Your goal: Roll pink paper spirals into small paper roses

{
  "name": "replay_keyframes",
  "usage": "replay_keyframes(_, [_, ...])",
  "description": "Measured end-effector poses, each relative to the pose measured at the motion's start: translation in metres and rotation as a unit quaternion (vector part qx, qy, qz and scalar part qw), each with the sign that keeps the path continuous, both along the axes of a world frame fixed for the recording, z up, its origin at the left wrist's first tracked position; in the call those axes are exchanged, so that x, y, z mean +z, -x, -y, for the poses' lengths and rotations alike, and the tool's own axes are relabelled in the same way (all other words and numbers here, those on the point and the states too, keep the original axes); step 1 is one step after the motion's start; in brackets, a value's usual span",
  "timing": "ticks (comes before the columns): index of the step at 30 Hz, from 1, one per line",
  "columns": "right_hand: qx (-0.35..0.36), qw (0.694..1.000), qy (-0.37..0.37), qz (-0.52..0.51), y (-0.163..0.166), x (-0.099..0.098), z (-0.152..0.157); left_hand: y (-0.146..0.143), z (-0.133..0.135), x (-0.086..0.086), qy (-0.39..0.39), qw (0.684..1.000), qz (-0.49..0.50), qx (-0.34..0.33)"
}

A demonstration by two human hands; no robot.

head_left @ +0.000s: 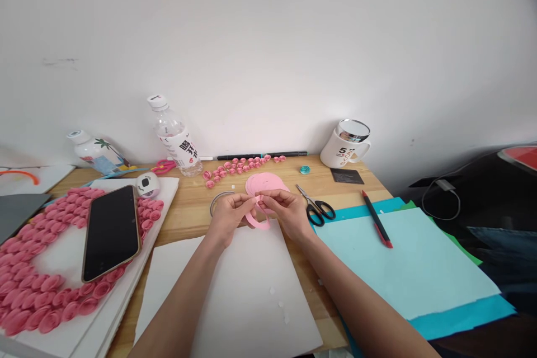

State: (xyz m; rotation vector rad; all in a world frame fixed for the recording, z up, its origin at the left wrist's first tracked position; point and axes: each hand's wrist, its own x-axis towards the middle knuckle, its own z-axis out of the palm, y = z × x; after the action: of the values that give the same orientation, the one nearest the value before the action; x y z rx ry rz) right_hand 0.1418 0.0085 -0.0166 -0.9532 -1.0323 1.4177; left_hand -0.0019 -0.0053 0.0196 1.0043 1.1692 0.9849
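Observation:
Between both hands, above the far edge of a white board, is a curling pink paper strip. My left hand pinches it from one side, fingers closed. From the other side, my right hand also closes thumb and fingers on the strip. Just behind the hands lies a stack of pink paper circles. A round ring-like object is partly hidden by my left hand. To the right of my right hand are black-handled scissors. Several small rolled pink paper flowers stand farther back.
On the left, a phone rests on a board covered with pink paper flowers. Bottles and a white mug stand by the wall. A pen lies on light blue paper at right.

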Motion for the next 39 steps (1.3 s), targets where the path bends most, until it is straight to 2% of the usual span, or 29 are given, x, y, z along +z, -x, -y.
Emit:
replay_keyframes(14, [0.005, 1.000, 0.023, -0.016, 0.0009, 0.0022, 0.0010, -0.0002, 0.0012, 0.0012, 0.007, 1.000, -0.017, -0.006])
replay_keyframes(21, [0.016, 1.000, 0.019, -0.014, -0.0005, -0.0014, 0.0007, -0.0002, 0.0005, 0.0004, 0.007, 1.000, -0.014, -0.002])
replay_keyframes(34, [0.001, 1.000, 0.002, -0.014, -0.0011, 0.0052, 0.0020, 0.0009, 0.0010, 0.0011, 0.001, 1.000, -0.014, -0.022])
replay_keyframes(39, [0.005, 1.000, 0.016, -0.011, -0.0023, 0.0046, 0.0022, 0.0013, 0.0008, -0.0013, -0.001, 1.000, -0.011, -0.026])
